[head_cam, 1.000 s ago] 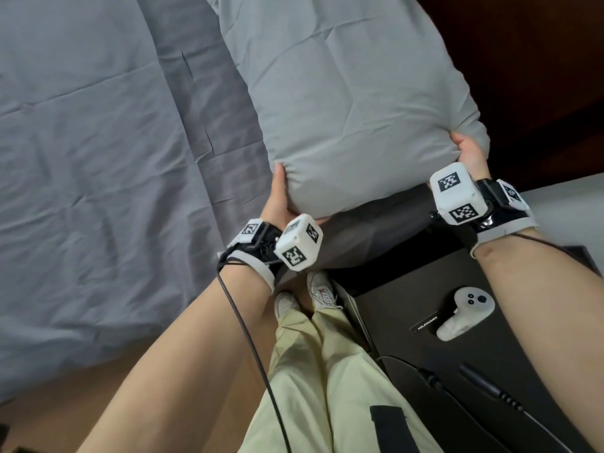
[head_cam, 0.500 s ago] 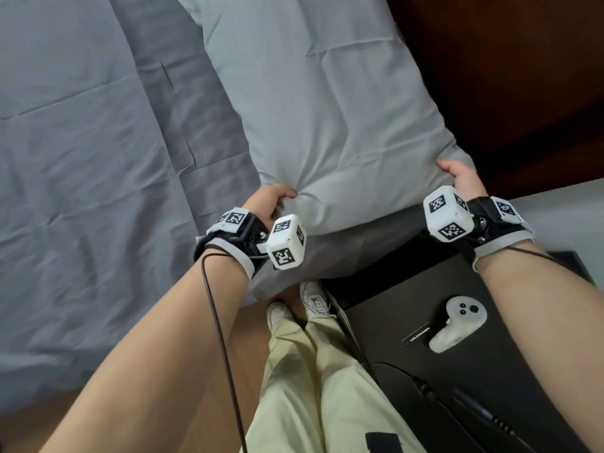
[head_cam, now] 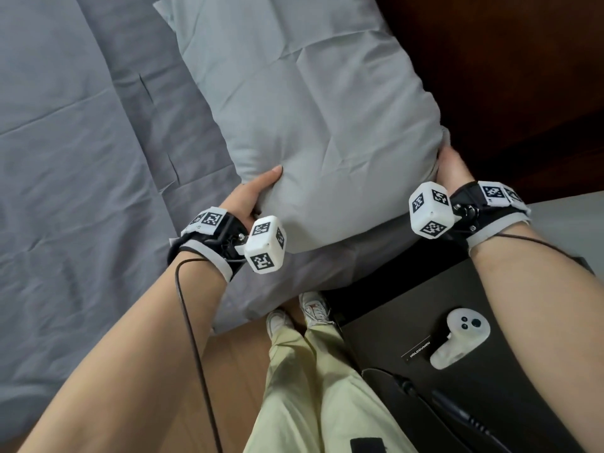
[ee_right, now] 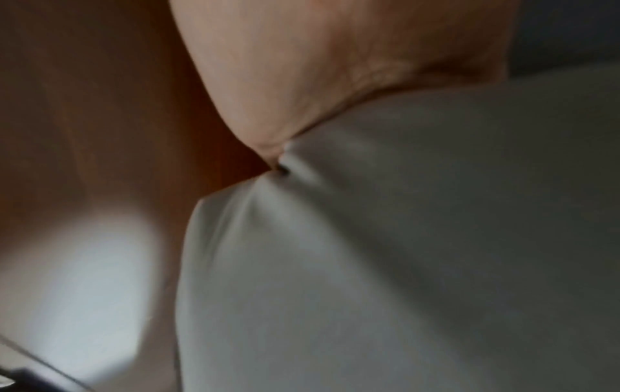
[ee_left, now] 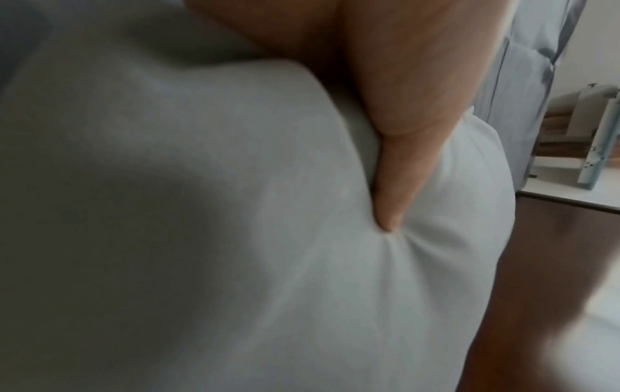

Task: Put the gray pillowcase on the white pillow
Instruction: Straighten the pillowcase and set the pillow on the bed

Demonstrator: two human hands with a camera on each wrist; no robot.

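Pillow: in its gray pillowcase (head_cam: 313,119), lying on the bed (head_cam: 65,158).
Left hand (head_cam: 251,194): thumb on top, gripping the near left corner.
Right hand (head_cam: 452,170): clutching the near right corner.
Writing: "HOLODUMEN" label (head_cam: 419,348) beside the white controller (head_cam: 457,338).

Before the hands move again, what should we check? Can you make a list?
1. Left hand holds the pillow's near corner: ok.
2. Right hand holds the other near corner: ok.
3. Gray pillowcase covers all the pillow we can see: ok.
4. Pillowcase opening closed: cannot tell, hidden.
5. Pillow lies on the bed: ok.
6. Controller sits away from the pillow: ok.
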